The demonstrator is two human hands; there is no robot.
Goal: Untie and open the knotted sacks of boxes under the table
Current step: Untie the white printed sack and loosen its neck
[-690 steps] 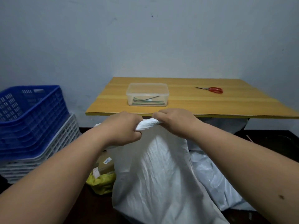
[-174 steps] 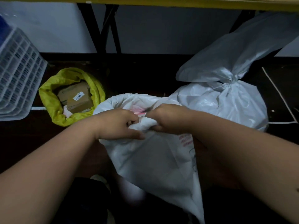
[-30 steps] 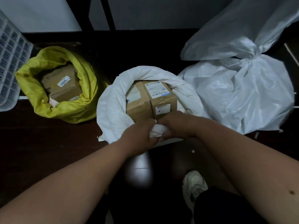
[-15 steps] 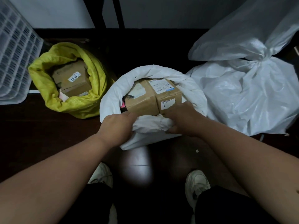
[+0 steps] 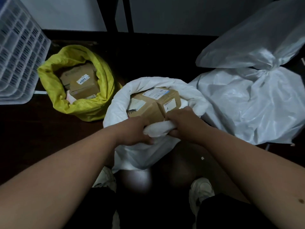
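Observation:
A white woven sack (image 5: pixel 140 156) stands open on the dark floor in the middle, its mouth rolled down around brown cardboard boxes (image 5: pixel 155 103) with labels. My left hand (image 5: pixel 135 129) and my right hand (image 5: pixel 183 123) both grip the rolled near rim of this sack, close together. To the left a yellow sack (image 5: pixel 85 109) stands open with boxes (image 5: pixel 82 83) showing inside. To the right a larger white sack (image 5: pixel 250 106) is tied in a knot (image 5: pixel 262 68) near its top, its loose end sticking up.
White plastic crates (image 5: pixel 18 52) are stacked at the far left. Black table legs (image 5: pixel 122 14) rise at the back before a pale wall. My two white shoes (image 5: pixel 201 190) and dark trousers are at the bottom, close to the middle sack.
My hands have come closer together on the near rim and bunched it into a thicker roll. The view has shifted slightly.

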